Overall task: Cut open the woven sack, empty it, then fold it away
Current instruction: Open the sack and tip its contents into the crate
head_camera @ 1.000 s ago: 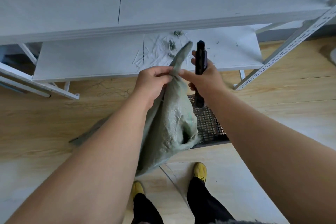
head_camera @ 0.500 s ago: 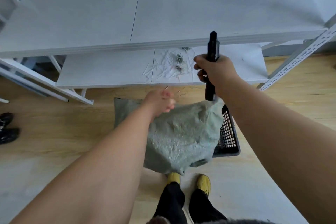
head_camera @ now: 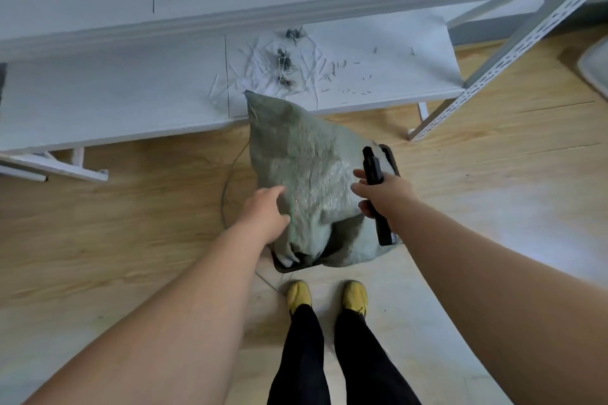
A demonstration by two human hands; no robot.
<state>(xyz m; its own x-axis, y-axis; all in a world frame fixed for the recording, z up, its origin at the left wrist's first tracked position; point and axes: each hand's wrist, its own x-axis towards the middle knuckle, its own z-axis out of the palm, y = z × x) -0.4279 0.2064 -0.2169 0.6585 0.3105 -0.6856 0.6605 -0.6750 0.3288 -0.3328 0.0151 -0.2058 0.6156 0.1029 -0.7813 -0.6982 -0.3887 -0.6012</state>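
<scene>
Green woven plastic made up the sack, which sat in the middle of the frame, slumped over a dark basket on the wooden floor, its pointed top corner reaching up against the front edge of the low white shelf. The left hand lay against the sack's left side, its grip loose with fingers fairly straight on the fabric, though blur made it hard to tell whether they pinched any of it. The right hand, at the sack's right side, had its grip clamped round a black cutter, the tool standing out above and below the fist. On the shelf in the upper middle of the frame lay a scatter of pale cut strands and dark scraps. Two yellow shoes stood on the floor just below the sack, near the lower middle of the frame.
</scene>
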